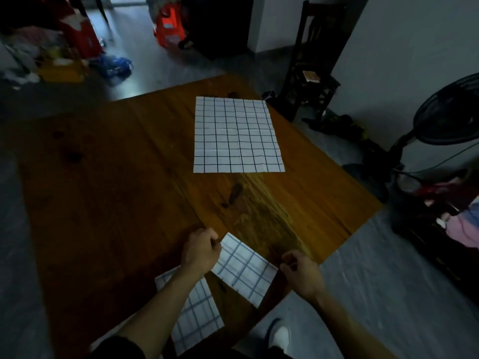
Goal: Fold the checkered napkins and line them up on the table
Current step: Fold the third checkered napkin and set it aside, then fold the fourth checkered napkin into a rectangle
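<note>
A large white napkin with a dark grid (236,136) lies flat and unfolded on the far middle of the wooden table (116,190). Near the front corner, a smaller checkered napkin (245,268) sits between my hands. My left hand (201,248) pinches its left corner with curled fingers. My right hand (302,272) pinches its right corner. A third checkered napkin (197,314) lies under my left forearm at the table's front edge, partly hidden by the arm.
A dark wooden chair (311,60) stands beyond the table's far right corner. A standing fan (445,110) is on the right. Bags and clutter (64,55) cover the floor at the far left. An orange stool (169,24) stands farther back.
</note>
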The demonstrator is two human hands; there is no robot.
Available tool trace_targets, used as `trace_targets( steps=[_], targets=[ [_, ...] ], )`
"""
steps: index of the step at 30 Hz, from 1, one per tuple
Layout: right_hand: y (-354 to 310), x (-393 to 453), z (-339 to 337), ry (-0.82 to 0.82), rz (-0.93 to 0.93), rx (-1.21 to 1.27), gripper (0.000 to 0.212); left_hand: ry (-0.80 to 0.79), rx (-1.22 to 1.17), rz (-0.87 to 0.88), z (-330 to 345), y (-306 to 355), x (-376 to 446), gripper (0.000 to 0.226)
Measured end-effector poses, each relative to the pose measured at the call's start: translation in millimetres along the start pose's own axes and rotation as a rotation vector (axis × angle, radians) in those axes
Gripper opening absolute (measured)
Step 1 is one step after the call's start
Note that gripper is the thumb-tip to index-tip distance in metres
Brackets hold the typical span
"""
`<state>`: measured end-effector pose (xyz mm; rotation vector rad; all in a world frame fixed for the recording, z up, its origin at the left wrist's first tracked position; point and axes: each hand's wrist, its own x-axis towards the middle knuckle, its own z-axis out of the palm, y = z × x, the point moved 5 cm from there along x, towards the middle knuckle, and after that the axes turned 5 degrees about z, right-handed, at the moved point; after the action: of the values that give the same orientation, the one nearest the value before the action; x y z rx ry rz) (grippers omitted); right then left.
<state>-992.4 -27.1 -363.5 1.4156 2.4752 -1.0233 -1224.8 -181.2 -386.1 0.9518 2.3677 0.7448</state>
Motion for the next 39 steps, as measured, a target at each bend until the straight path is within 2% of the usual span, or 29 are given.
trace_targets(
  steps=[7, 11, 14, 18, 27, 34, 39],
  targets=[
    [7, 21, -34, 0.011, -0.066, 0.079, 0.024, 0.021, 0.008, 0.09, -7, 35, 5, 0.015],
    [26, 31, -76, 0.007, -0.12, 0.124, 0.021, 0.044, 0.046, 0.168, -6, 86, 12, 0.016],
    [56, 35, -118, 0.075, -0.15, 0.107, 0.023, 0.079, 0.078, 0.237, 3, 138, 19, 0.015],
    [110, 34, -185, 0.211, -0.185, 0.098, 0.025, 0.113, 0.121, 0.304, 36, 217, 27, 0.017],
    [249, 19, -326, 0.385, -0.173, 0.198, 0.03, -0.01, 0.167, 0.458, 151, 413, 32, 0.022],
    [302, 41, -391, 0.445, -0.148, 0.243, 0.03, 0.023, 0.202, 0.558, 187, 488, 77, 0.021],
    [322, 85, -432, 0.481, -0.139, 0.224, 0.028, 0.035, 0.108, 0.592, 212, 525, 141, 0.016]
  ],
)
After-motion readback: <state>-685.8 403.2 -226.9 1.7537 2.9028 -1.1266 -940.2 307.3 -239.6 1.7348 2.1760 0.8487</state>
